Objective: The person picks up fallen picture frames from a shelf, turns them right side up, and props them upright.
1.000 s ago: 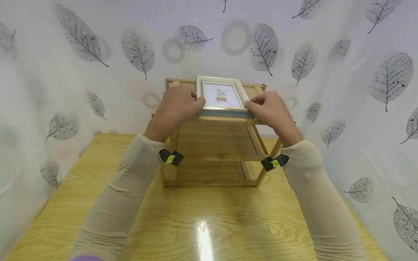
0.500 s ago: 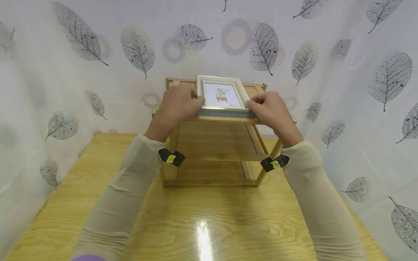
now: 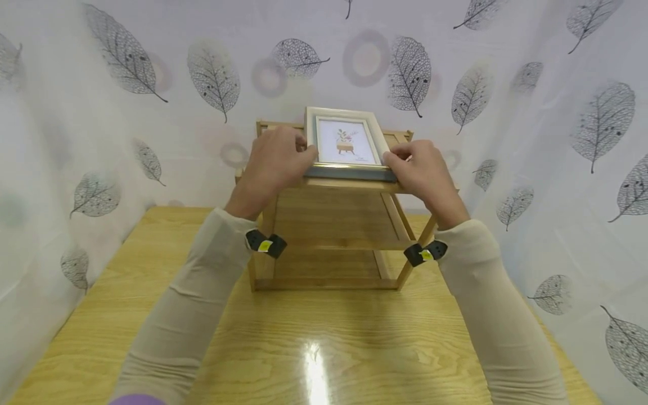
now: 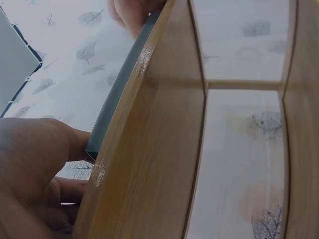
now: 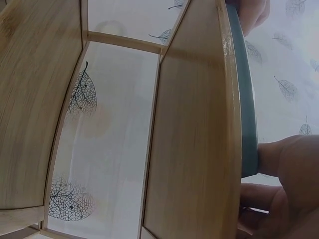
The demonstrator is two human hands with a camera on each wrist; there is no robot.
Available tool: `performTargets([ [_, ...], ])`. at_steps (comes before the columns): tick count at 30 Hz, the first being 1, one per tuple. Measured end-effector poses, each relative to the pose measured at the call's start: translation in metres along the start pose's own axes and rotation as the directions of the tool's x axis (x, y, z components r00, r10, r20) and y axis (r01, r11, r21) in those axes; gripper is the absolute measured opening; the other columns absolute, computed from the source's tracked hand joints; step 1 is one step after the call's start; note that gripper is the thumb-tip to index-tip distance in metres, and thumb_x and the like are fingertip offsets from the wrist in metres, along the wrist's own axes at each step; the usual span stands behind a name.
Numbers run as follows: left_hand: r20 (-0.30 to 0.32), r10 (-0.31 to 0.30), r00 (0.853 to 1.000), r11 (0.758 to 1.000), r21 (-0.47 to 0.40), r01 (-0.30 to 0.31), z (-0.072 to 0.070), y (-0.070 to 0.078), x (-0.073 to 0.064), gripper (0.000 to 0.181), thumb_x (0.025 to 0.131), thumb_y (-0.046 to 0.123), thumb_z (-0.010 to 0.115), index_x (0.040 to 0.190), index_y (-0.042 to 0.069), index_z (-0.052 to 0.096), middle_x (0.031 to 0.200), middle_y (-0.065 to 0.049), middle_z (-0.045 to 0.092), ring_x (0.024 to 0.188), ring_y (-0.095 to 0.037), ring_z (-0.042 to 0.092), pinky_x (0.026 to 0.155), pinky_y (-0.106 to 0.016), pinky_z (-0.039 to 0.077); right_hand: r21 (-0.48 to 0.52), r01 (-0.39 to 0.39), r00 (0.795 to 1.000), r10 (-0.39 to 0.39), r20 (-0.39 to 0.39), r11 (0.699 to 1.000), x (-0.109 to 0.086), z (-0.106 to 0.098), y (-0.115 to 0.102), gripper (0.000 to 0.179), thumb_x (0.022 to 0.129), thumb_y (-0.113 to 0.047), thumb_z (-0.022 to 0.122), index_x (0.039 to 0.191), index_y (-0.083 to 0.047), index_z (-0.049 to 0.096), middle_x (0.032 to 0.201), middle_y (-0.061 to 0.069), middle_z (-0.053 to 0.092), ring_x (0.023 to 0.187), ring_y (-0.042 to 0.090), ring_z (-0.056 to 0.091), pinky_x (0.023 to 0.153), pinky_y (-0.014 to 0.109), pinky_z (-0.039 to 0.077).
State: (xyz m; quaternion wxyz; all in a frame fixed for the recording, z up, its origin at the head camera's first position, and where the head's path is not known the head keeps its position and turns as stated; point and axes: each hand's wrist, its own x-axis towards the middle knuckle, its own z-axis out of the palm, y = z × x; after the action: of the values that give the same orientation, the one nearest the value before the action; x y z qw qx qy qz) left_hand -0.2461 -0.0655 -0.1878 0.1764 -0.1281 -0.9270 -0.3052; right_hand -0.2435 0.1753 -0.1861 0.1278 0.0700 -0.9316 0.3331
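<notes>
From the left, a pale curtain [image 3: 66, 146] printed with skeleton leaves runs down to the yellowish wood table [image 3: 283, 332]. A beige sleeve [image 3: 202, 281] leads up to a black wrist strap [image 3: 265, 244] with a yellow mark, then the left hand [image 3: 273, 160]. Its fingers are curled in with little gap, thumb pressed to the near left corner of the picture frame [image 3: 348, 142], gripping it there; the curled fingers sit by the shelf's edge. The frame lies face up on the top of the wooden shelf [image 3: 329, 244], its blue-grey near side along the front edge. I can't tell whether its far end touches. On the other side, the right hand [image 3: 421, 169] grips the near right corner likewise, thumb against it, fingers bent in.
</notes>
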Motion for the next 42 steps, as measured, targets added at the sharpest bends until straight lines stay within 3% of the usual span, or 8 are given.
performTargets([
  [12,-0.050,0.030,0.998,1.000,-0.001,-0.030,0.0020,0.0005,0.0010,0.033,0.092,0.026,0.049,0.064,0.009,0.047,0.066,-0.005,0.048,0.065,-0.020,0.042,0.060,-0.029,0.032,0.042,0.012,0.999,-0.011,-0.039,0.999,-0.0008,0.0006,0.0012,0.036,0.092,-0.027,0.052,0.119,-0.009,0.067,0.110,0.009,0.065,0.082,0.018,0.054,0.066,0.027,0.045],
  [26,-0.048,0.036,0.998,0.998,-0.044,-0.038,0.0037,0.0024,0.0004,0.030,0.094,0.026,0.049,0.070,0.008,0.053,0.071,-0.006,0.055,0.070,-0.021,0.045,0.065,-0.030,0.036,0.145,-0.006,0.999,0.013,-0.051,0.989,-0.0013,-0.0006,0.0037,0.037,0.094,-0.028,0.054,0.122,-0.007,0.064,0.117,0.010,0.063,0.086,0.016,0.055,0.070,0.024,0.047],
  [29,-0.036,0.028,0.999,0.997,-0.071,-0.031,0.0023,0.0030,-0.0004,0.026,0.094,0.027,0.051,0.079,0.007,0.060,0.080,-0.006,0.061,0.076,-0.021,0.050,0.071,-0.031,0.041,0.181,-0.008,0.998,0.019,-0.057,0.983,-0.0013,-0.0008,0.0036,0.036,0.094,-0.029,0.056,0.121,-0.007,0.064,0.117,0.010,0.063,0.089,0.016,0.055,0.073,0.024,0.048],
  [32,-0.017,0.013,1.000,0.995,-0.101,-0.015,0.0008,0.0031,-0.0008,0.026,0.094,0.029,0.053,0.099,0.008,0.066,0.093,-0.005,0.066,0.085,-0.019,0.056,0.079,-0.033,0.046,0.215,-0.004,0.997,0.019,-0.070,0.977,-0.0014,-0.0010,0.0034,0.035,0.093,-0.028,0.058,0.120,-0.008,0.066,0.117,0.011,0.063,0.090,0.015,0.055,0.073,0.024,0.048],
  [36,0.022,-0.013,1.000,0.993,-0.119,0.015,-0.0010,0.0037,-0.0018,0.037,0.095,0.033,0.053,0.123,0.010,0.060,0.110,-0.005,0.065,0.096,-0.017,0.059,0.084,-0.031,0.049,0.250,0.011,0.996,0.011,-0.087,0.968,-0.0016,-0.0006,0.0039,0.035,0.092,-0.028,0.059,0.121,-0.009,0.065,0.116,0.012,0.064,0.090,0.016,0.056,0.071,0.022,0.049],
  [42,0.037,-0.008,0.999,0.988,-0.153,0.013,-0.0026,0.0045,-0.0035,0.036,0.096,0.031,0.051,0.127,0.012,0.057,0.116,-0.006,0.063,0.102,-0.017,0.059,0.084,-0.031,0.050,0.288,0.029,0.994,0.004,-0.114,0.957,-0.0024,0.0006,0.0051,0.036,0.091,-0.028,0.063,0.122,-0.012,0.064,0.113,0.011,0.064,0.084,0.015,0.057,0.062,0.020,0.050],
])
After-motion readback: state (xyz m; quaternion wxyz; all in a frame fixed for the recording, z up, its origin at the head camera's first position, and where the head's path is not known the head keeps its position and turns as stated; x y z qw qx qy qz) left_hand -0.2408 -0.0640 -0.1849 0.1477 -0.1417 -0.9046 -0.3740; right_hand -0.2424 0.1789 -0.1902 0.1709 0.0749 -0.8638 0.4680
